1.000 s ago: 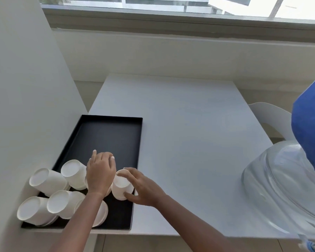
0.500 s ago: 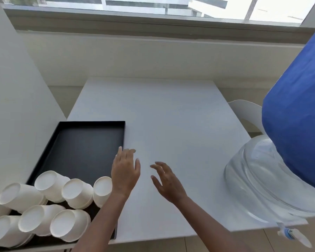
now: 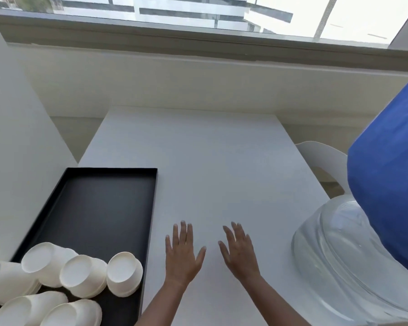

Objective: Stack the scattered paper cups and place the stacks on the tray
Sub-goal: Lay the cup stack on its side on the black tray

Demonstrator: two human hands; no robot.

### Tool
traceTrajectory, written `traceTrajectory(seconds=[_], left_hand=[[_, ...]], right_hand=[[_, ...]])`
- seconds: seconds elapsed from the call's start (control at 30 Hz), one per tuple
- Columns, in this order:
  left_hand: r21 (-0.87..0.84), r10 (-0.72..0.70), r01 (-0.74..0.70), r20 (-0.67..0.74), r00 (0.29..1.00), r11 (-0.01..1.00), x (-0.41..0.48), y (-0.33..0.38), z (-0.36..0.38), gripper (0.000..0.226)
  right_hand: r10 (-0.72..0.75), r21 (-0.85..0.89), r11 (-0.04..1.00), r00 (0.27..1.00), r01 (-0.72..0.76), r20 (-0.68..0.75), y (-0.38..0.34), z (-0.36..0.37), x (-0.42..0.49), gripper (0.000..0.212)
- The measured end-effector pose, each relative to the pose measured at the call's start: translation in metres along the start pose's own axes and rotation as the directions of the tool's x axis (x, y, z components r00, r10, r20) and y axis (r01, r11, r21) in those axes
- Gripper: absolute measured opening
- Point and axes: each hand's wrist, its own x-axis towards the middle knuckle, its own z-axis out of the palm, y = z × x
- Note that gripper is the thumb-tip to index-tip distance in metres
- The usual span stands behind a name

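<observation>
Several white paper cup stacks [image 3: 85, 275] stand upside down, crowded at the near end of the black tray [image 3: 108, 205]. The rightmost stack [image 3: 124, 274] sits close to the tray's right rim. My left hand [image 3: 183, 252] lies over the white table [image 3: 198, 161] just right of the tray, fingers straight and spread, holding nothing. My right hand [image 3: 239, 250] is beside it, also flat with spread fingers and empty. Both hands are apart from the cups.
A large clear water bottle [image 3: 353, 260] with a blue part [image 3: 391, 184] stands at the right table edge. A white chair [image 3: 323, 161] sits behind it. A white wall panel [image 3: 17, 149] borders the tray on the left. A window ledge runs along the back.
Both hands let go of the last cup stack on the tray and moved right onto the bare table, fingers spreading flat. The camera tilted up and shifted.
</observation>
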Motion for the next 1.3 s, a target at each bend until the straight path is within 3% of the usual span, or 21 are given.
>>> traceTrajectory(seconds=[0.13,0.33,0.5,0.57,0.63,1.3], left_hand=[[0.010,0.020,-0.019,-0.212,0.977,1.000,-0.005,-0.001,0.001,0.068],[0.022,0.031,-0.027,-0.237,0.971,0.999,-0.006,-0.005,0.007,0.066],[0.015,-0.007,0.009,-0.108,0.994,1.000,0.000,-0.008,0.015,0.064],[-0.005,-0.050,0.050,0.068,0.996,0.999,0.003,-0.009,0.018,0.067],[0.035,-0.071,0.067,0.133,0.989,0.997,0.002,-0.007,0.020,0.069],[0.002,-0.091,0.092,0.128,0.988,0.996,-0.049,0.008,0.029,0.070]], right_hand=[[0.018,-0.057,0.998,0.999,-0.016,0.034,0.002,0.006,0.008,0.055],[0.009,-0.072,0.997,0.999,-0.005,0.054,0.005,0.013,0.011,0.056],[0.015,-0.081,0.997,0.997,-0.009,0.073,0.007,0.014,0.007,0.056],[0.013,-0.087,0.996,0.997,-0.006,0.082,0.009,0.013,0.005,0.056],[0.014,-0.107,0.994,0.996,-0.004,0.093,0.012,0.012,0.001,0.055],[0.012,-0.103,0.995,0.991,0.002,0.134,0.026,0.006,-0.049,0.055]])
